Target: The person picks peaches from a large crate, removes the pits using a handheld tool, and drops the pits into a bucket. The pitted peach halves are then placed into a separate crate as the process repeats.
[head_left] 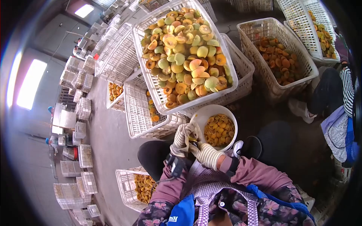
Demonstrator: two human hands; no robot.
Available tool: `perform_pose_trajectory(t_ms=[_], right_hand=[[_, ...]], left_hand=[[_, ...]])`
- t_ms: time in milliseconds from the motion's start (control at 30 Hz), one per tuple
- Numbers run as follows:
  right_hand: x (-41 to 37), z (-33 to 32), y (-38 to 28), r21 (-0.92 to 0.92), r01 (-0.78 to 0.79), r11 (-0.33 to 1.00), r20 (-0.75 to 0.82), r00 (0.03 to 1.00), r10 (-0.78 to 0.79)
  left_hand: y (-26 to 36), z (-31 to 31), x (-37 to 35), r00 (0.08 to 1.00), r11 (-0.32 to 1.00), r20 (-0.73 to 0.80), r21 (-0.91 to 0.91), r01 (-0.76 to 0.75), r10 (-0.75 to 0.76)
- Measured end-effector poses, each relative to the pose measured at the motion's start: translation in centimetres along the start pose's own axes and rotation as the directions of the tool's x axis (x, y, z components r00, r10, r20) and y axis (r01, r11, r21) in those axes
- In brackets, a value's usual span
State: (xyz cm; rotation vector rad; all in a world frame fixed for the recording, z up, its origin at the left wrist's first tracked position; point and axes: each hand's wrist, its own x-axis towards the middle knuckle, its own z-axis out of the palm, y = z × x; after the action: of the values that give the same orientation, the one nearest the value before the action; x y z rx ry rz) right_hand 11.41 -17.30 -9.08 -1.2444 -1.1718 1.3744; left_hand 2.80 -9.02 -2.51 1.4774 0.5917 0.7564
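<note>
My left hand (183,139) and my right hand (208,154), both in whitish knitted gloves, meet over the near left rim of a white bucket (235,130). Their fingers are closed around something small, dark and yellowish between them; its kind is hidden. Orange-brown fruit pieces (219,131) lie inside the bucket. Just beyond it a large white plastic crate (137,49) is tilted toward me, heaped with halved peach-like fruits (184,56) in green, yellow and orange.
More slatted crates stand around: one on the left (130,109), one on the right (311,73) with orange fruit halves, and one low at left (122,184) with fruit pieces. Another person's leg and shoe (301,111) are at the right. Stacked crates (85,154) line the far floor.
</note>
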Motion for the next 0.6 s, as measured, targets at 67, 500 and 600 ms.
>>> perform_pose_trajectory(t_ms=[67, 500, 600], right_hand=[[-1.1, -2.3, -5.6, 0.337, -0.31, 0.889, 0.239, 0.942, 0.238], [1.3, -2.4, -0.9, 0.787, -0.409, 0.462, 0.116, 0.833, 0.541], [1.7, -2.7, -0.8, 0.779, -0.412, 0.474, 0.093, 0.822, 0.562]], left_hand=[[-6.5, -4.0, -0.9, 0.997, 0.989, -0.071, -0.148, -0.023, 0.013], [-1.2, -5.2, 13.5, 0.883, 0.104, -0.381, 0.901, 0.421, -0.275], [-0.8, -5.1, 11.9, 0.931, 0.201, -0.314, 0.916, 0.348, -0.184]])
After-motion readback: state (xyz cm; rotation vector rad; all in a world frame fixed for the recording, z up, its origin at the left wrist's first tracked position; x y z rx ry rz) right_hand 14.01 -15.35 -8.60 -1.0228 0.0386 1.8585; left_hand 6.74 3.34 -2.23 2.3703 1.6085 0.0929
